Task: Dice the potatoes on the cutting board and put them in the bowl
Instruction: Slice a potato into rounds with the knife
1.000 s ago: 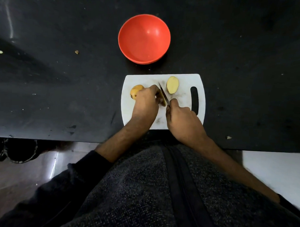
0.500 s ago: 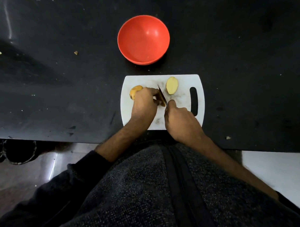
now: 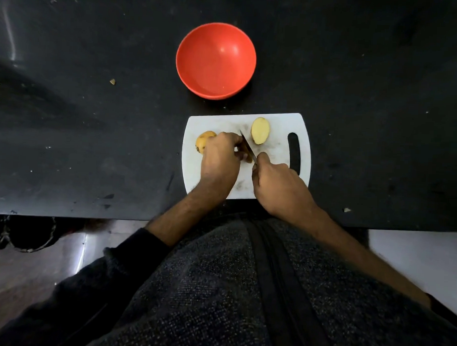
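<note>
A white cutting board (image 3: 278, 122) lies near the front edge of a black counter. A potato half (image 3: 260, 130) rests on it, cut face up, near the far edge. A whole yellow potato (image 3: 203, 142) sits at the board's left, partly hidden by my left hand (image 3: 220, 157). That hand's curled fingers hold down a potato piece, mostly hidden beneath them. My right hand (image 3: 276, 185) grips a knife (image 3: 246, 145), its blade angled down against that piece. The red bowl (image 3: 216, 59) stands behind the board with nothing in it.
Small scraps lie on the black counter (image 3: 93, 142) at the left (image 3: 112, 81) and front right (image 3: 347, 210). The board's handle slot (image 3: 293, 151) is at its right end. The counter's front edge runs just below the board.
The knife blade has slid slightly toward me through the held piece. My right hand has drawn back a little. The left hand, potatoes and bowl stay where they were.
</note>
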Tool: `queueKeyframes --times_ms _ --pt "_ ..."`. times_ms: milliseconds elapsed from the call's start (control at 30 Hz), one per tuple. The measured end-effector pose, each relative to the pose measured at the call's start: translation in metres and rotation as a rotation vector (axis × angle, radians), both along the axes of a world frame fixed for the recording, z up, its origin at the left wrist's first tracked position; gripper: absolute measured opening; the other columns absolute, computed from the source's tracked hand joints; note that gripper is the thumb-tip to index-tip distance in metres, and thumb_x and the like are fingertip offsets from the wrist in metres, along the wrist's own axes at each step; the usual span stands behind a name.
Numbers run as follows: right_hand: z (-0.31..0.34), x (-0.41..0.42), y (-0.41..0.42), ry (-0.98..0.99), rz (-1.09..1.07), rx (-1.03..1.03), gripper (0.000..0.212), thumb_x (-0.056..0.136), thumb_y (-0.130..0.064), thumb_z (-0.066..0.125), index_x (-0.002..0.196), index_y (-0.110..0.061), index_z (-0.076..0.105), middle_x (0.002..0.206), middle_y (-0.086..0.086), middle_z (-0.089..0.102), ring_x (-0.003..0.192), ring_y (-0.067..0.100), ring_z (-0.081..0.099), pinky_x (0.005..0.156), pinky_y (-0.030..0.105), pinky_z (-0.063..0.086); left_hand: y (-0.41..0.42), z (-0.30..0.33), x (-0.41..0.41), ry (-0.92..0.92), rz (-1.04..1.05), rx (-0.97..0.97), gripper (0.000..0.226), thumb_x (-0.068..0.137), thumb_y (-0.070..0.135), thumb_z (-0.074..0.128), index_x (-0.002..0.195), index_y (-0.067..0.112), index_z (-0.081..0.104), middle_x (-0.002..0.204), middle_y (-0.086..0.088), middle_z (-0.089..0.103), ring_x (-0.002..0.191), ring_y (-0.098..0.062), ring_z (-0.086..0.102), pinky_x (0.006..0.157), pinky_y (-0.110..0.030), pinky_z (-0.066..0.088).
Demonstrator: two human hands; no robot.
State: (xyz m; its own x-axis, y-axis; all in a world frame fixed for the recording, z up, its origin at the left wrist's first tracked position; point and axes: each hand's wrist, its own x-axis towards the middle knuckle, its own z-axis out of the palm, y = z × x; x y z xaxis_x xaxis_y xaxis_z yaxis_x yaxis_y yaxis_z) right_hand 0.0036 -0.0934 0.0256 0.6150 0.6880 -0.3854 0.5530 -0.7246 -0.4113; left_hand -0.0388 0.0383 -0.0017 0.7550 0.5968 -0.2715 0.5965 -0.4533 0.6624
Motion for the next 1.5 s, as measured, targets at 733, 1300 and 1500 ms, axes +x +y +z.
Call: queueKeyframes --times_ms 733,1300,1500 --pt "0.000 0.014 0.022 0.012 0.020 -0.036 0.020 0.099 -0.019 0.037 0.117 -0.013 0.045 0.073 0.000 0.044 0.068 0.025 0.049 0.061 0.039 0.042 0.005 0.015 0.001 0.019 0.015 -0.113 0.030 0.077 -0.015 0.068 0.073 0.014 0.074 0.068 0.004 0.069 0.060 -0.003 0.063 0.056 -0.003 0.041" --pt "-0.007 0.000 0.023 0.015 -0.014 -0.053 0.025 0.097 -0.015 0.036 0.121 -0.013 0.039 0.079 0.004 0.045 0.070 0.026 0.047 0.060 0.039 0.037 0.009 0.011 -0.001 0.005 0.022 -0.081 0.021 0.082 -0.009 0.071 0.079 0.010 0.079 0.075 -0.002 0.075 0.072 -0.016 0.071 0.070 -0.024 0.058" --pt "-0.008 -0.010 0.005 0.069 0.017 -0.097 0.022 0.099 -0.013 0.040 0.120 -0.009 0.040 0.094 0.017 0.064 0.077 0.035 0.062 0.061 0.038 0.038 0.007 0.007 -0.007 -0.061 0.075 -0.171 0.023 0.078 -0.014 0.070 0.085 0.006 0.079 0.076 -0.003 0.076 0.071 -0.010 0.071 0.066 -0.010 0.053"
